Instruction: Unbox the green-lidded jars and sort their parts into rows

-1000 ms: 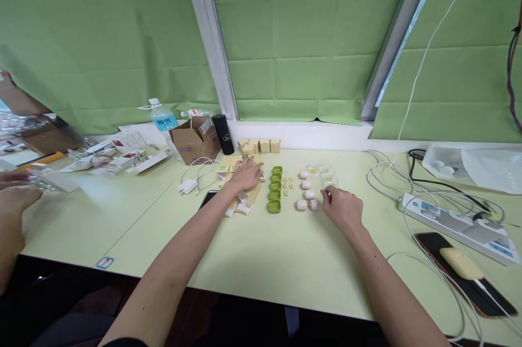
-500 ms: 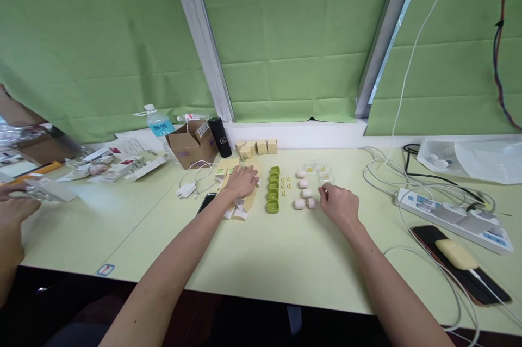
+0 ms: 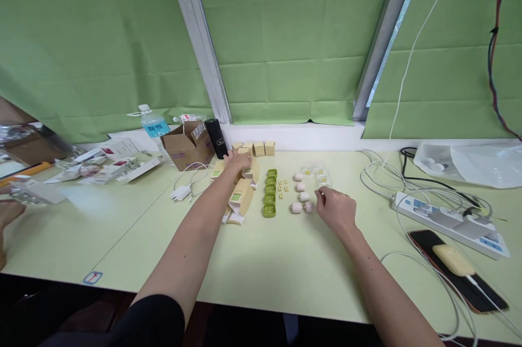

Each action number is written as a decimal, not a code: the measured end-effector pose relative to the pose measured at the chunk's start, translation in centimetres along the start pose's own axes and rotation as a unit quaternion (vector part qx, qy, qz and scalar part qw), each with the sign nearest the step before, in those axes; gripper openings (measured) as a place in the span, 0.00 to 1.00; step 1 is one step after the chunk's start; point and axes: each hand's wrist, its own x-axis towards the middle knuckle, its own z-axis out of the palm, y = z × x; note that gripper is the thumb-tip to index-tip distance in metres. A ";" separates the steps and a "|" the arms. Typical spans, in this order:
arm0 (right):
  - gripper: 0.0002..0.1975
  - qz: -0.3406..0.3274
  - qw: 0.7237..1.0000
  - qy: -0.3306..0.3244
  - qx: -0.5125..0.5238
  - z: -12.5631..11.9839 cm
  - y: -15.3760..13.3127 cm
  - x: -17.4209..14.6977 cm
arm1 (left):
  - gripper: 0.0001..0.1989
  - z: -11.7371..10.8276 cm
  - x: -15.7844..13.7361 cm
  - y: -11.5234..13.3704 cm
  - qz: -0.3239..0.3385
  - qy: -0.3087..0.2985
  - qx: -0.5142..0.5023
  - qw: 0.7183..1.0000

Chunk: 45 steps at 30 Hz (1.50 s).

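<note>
At the back of the table, my left hand (image 3: 237, 163) lies over a cluster of small cream cardboard boxes (image 3: 241, 194), fingers apart and partly hiding them. Some of these boxes have their white inner flaps out. My right hand (image 3: 336, 209) is curled closed on the table at the right; what its fingers hold, if anything, is hidden. Just left of it stand several pale pink cylindrical pieces (image 3: 300, 187). Clear round pieces with yellow centres (image 3: 323, 180) lie beyond it. Between my hands are a column of green square trays (image 3: 269, 198) and several tiny yellow pieces (image 3: 280, 189).
Small cream boxes (image 3: 269, 148) stand by the wall, near a black bottle (image 3: 216, 138) and an open brown carton (image 3: 188, 147). A white charger (image 3: 180, 193) lies left. Right are a power strip (image 3: 448, 223), cables and a phone (image 3: 457, 276). Another person's hand (image 3: 10, 214) shows far left.
My left hand has moved away from me and slightly left across the cream boxes, uncovering the nearer ones. The right hand keeps its place and closed shape. The view has shifted slightly.
</note>
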 end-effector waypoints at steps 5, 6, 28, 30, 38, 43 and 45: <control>0.14 -0.019 1.000 0.016 0.009 0.6 -0.1 -0.1 | 0.22 1.1 1.5 0.3 -0.034 -0.017 -0.022 0.999; 0.14 -0.021 1.000 0.017 0.011 0.7 -0.2 -0.1 | 0.21 1.2 1.6 0.3 -0.038 -0.018 -0.025 0.999; 0.16 -0.044 0.990 0.095 0.094 0.9 0.3 -0.2 | 0.20 -1.8 -3.2 2.2 0.092 0.160 -0.155 0.971; 0.16 -0.046 0.986 0.097 0.126 0.6 0.2 -0.2 | 0.19 -2.2 -6.2 3.2 0.139 0.172 -0.209 0.953; 0.29 -0.143 0.836 -0.023 0.530 -0.3 -1.7 -0.6 | 0.10 -0.8 -19.3 5.5 0.279 0.104 -0.488 0.820; 0.40 -0.144 0.750 -0.148 0.629 0.4 -3.5 -1.5 | 0.14 1.1 -21.4 5.5 0.309 -0.002 -0.610 0.729; 0.39 -0.121 0.750 -0.165 0.629 0.8 -4.1 -2.1 | 0.22 1.8 -21.4 5.5 0.295 -0.017 -0.643 0.706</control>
